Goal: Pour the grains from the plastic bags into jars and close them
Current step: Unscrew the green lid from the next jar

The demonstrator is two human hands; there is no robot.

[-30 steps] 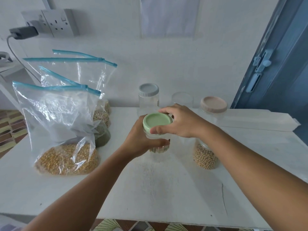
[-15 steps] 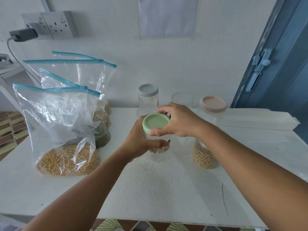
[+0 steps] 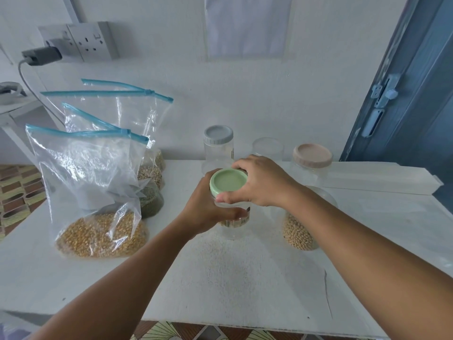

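Note:
A clear jar (image 3: 234, 223) with a green lid (image 3: 228, 180) stands mid-table. My left hand (image 3: 208, 209) grips the jar's body from the left. My right hand (image 3: 259, 182) curls round the green lid from the right. A jar of pale beans (image 3: 299, 233) sits just right of it, partly behind my right forearm. At the left stand several zip bags: a front bag of yellow corn (image 3: 98, 231), with bags of green grains (image 3: 150, 200) and pale grains (image 3: 149, 171) behind it.
At the back stand a grey-lidded empty jar (image 3: 218, 146), a lidless clear jar (image 3: 268, 148) and a beige-lidded jar (image 3: 312, 158). A blue door (image 3: 416, 94) is at the right. A wall socket (image 3: 81, 41) with a plugged charger is at upper left. The white table (image 3: 220, 278) ends near me.
My right hand has turned slightly on the green lid, its fingers shifted round the rim. The jar and my left hand stay in place.

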